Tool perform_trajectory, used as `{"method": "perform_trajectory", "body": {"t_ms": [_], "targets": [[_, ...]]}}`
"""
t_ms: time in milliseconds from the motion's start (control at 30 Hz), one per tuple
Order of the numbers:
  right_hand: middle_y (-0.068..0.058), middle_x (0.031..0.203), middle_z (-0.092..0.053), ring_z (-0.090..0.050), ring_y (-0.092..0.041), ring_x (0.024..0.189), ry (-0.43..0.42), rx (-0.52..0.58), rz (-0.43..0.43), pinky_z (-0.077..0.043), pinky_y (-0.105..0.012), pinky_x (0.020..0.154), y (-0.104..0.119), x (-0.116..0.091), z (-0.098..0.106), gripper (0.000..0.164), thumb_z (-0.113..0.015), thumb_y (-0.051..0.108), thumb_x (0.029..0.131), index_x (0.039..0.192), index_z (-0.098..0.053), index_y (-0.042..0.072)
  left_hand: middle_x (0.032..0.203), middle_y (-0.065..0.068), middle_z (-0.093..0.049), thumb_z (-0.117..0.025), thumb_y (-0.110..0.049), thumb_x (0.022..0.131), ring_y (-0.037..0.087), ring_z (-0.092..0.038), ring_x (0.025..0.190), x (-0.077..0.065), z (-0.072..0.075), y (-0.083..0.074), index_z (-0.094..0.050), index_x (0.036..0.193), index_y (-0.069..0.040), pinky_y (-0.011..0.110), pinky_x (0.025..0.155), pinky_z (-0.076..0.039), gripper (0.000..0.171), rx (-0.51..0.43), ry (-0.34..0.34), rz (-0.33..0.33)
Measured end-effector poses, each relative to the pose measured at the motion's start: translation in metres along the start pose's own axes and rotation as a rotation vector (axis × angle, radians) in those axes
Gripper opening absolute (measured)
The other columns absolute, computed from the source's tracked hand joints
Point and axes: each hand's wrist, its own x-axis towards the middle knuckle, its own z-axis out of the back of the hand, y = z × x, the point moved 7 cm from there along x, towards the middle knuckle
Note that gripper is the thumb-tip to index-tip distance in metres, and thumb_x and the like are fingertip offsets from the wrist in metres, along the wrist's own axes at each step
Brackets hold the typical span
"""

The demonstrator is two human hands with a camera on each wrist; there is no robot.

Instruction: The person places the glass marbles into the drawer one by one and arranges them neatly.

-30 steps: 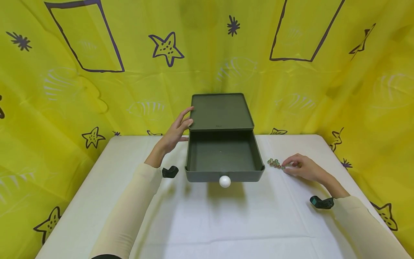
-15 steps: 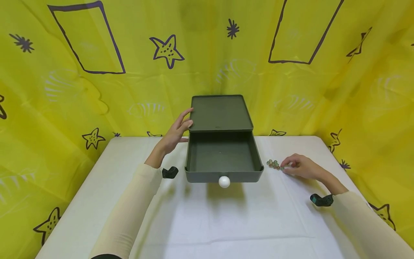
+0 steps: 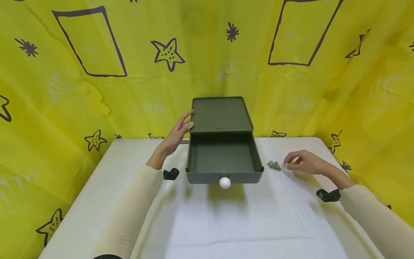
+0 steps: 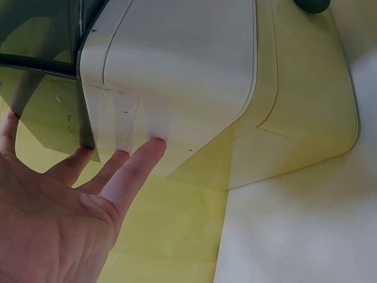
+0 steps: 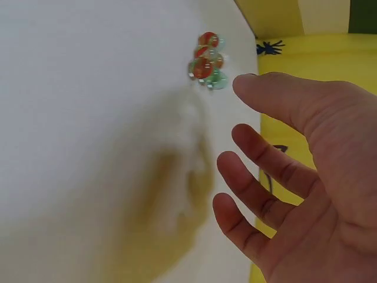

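A small, pale marble [image 3: 285, 166] sits pinched between the thumb and forefinger of the person's right hand [image 3: 305, 162], just to the right of a little cluster of marbles [image 5: 204, 68], some orange-red, some clear green, lying on the table. Beside them stands a dark olive-grey box [image 3: 221, 115], its drawer [image 3: 223, 154] slid out toward the person, with a round white knob [image 3: 224, 182] on the front. The left hand [image 3: 176, 136] steadies nothing in a grip; its fingers are spread, their tips touching the box's left side. I can see a tiny mark [image 3: 218, 128] near the front edge of the box top, too small to read. The table [image 3: 245, 223] is covered in white, creased across the near part. Behind and around it hangs yellow cloth [image 3: 207, 82], printed with dark-outlined starfish, spiky bursts, large rectangles and faint white shells.
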Motion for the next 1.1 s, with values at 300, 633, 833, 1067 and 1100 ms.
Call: {"method": "perform_trajectory", "body": {"t_ms": [300,633,833,1067,1100], "targets": [[0.001,0.100,-0.072,-0.066,-0.011,0.084,-0.073,-0.075,0.024,-0.056,-0.026,0.077,0.022,0.002,0.039,0.011,-0.077,0.008,0.092,0.102,-0.074,0.011,0.168,0.007,-0.020,-0.047,-0.039,0.107,0.036,-0.030,0.150,0.001,-0.001,0.001,-0.027,0.160,-0.042,0.071,0.106,-0.036,0.056,-0.004,0.000,-0.001],[-0.002,0.106,-0.070,-0.064,-0.012,0.086,-0.093,-0.099,0.013,-0.055,-0.025,0.073,0.056,0.006,0.088,0.014,-0.074,0.007,0.094,0.107,-0.074,0.012,0.168,0.007,-0.020,-0.046,-0.039,0.107,0.037,-0.030,0.150,0.004,-0.001,0.000,-0.026,0.160,-0.041,0.071,0.107,-0.035,0.057,0.003,0.005,-0.003],[-0.001,0.107,-0.069,-0.064,-0.011,0.086,-0.129,-0.129,0.026,-0.054,-0.024,0.072,0.076,0.011,0.110,0.014,-0.074,0.008,0.094,0.108,-0.073,0.012,0.168,0.008,-0.021,-0.046,-0.038,0.108,0.037,-0.030,0.150,0.003,-0.002,-0.001,-0.027,0.160,-0.042,0.071,0.107,-0.036,0.056,0.002,0.005,-0.002],[-0.003,0.112,-0.068,-0.064,-0.009,0.088,-0.154,-0.165,-0.037,-0.054,-0.028,0.070,0.092,0.015,0.125,0.016,-0.074,0.015,0.096,0.112,-0.073,0.012,0.168,0.007,-0.021,-0.046,-0.039,0.107,0.036,-0.030,0.150,0.000,-0.001,0.000,-0.026,0.160,-0.042,0.072,0.107,-0.035,0.056,0.003,0.004,-0.004],[-0.002,0.112,-0.068,-0.064,-0.009,0.088,-0.160,-0.162,-0.036,-0.054,-0.027,0.071,0.094,0.015,0.127,0.016,-0.074,0.015,0.096,0.112,-0.073,0.012,0.168,0.007,-0.021,-0.046,-0.039,0.107,0.036,-0.030,0.150,0.000,-0.001,0.000,-0.026,0.160,-0.042,0.072,0.107,-0.035,0.057,0.004,0.003,-0.004]]}}
